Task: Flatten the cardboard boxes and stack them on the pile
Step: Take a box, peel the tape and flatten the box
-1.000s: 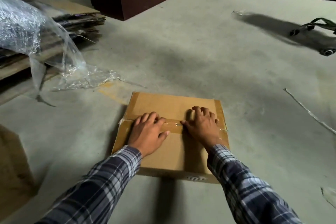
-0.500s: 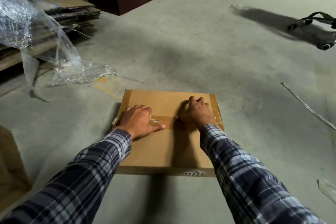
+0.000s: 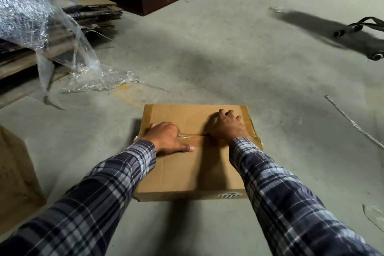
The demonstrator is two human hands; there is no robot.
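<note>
A pile of flattened brown cardboard point(image 3: 87, 13) under clear plastic wrap point(image 3: 41, 27) is seen at left on grey concrete floor point(image 3: 228, 58). The taped brown cardboard box point(image 3: 197, 168) is pressed by left hand point(image 3: 168, 140) and right hand point(image 3: 227, 128), fingers curled at its seam.

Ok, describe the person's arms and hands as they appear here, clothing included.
Both arms wear long sleeves in a plaid of dark navy, grey-blue and white, the left sleeve and the right sleeve matching like one shirt. The cuffs reach the wrists. The left hand and right hand are bare: no gloves, and no rings or watch show.
</note>
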